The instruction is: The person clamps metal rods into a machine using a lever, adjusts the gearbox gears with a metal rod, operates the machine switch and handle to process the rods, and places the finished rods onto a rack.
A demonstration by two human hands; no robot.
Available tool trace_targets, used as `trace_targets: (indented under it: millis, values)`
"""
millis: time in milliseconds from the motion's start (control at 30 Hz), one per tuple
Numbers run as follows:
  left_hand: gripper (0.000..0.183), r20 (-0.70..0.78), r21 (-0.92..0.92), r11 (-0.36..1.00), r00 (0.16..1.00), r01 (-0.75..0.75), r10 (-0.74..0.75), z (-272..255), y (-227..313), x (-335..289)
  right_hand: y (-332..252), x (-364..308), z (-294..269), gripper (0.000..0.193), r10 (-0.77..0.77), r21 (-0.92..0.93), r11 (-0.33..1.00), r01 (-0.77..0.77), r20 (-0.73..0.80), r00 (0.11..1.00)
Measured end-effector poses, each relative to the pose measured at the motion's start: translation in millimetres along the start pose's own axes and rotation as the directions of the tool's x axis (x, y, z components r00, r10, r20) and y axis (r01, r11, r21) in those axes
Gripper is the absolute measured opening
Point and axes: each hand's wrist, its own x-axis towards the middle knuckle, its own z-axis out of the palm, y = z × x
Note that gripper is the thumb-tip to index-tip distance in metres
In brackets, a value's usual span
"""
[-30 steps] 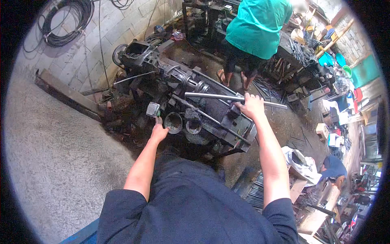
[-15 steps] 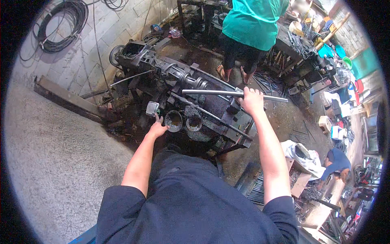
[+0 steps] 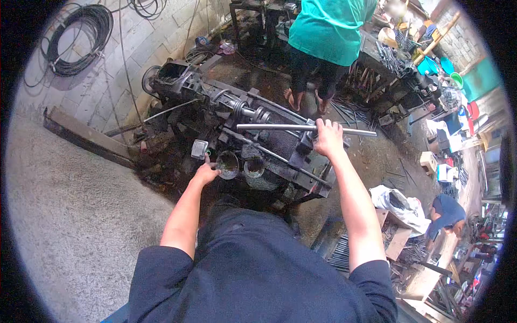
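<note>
Fingers of the right hand (image 3: 329, 138) are curled over a long metal rod (image 3: 280, 127), which lies crosswise above the lathe (image 3: 280, 143); how the thumb meets the rod cannot be told. On the left hand (image 3: 205, 173), the index finger stretches toward a small grey switch box (image 3: 200, 148) with a green button, its thumb spread to the right; whether the fingertip presses cannot be told. Just right of that hand, on the lathe's near side, sit two round, open containers, a left bowl (image 3: 229, 177) and a right bowl (image 3: 254, 175); the left one holds dark matter too small to make out. Farther right, a crumpled white sack (image 3: 413, 217) gapes over a dark inside, with a brown cardboard box (image 3: 398, 242) nearer. Gritty dark particles coat the lathe's greasy, blackened bed between straight steel bars. Dark stains cover the floor (image 3: 318, 212) around it, while a pale, grainy concrete surface (image 3: 97, 215) fills the near left. Beyond stands a block wall (image 3: 102, 110) hung with a coil of black cable (image 3: 79, 40). On the far side a person in a green shirt (image 3: 327, 32) stands by a cluttered bench; another person (image 3: 447, 214) bends low at right.
</note>
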Motion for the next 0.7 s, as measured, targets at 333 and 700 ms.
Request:
trace_targets:
  millis: [333, 700]
  values:
    - [0.046, -0.073, -0.012, 1.0, 0.997, 0.013, -0.014, 2, 6, 1, -7, -3, -14, 0.055, -0.006, 0.055, 0.998, 0.004, 0.04, 0.999]
    - [0.042, -0.125, -0.009, 1.0, 0.992, -0.021, 0.02, 0, 10, -5, -7, -7, -8, 0.06, -0.021, 0.04, 0.999, 0.021, 0.003, 1.0]
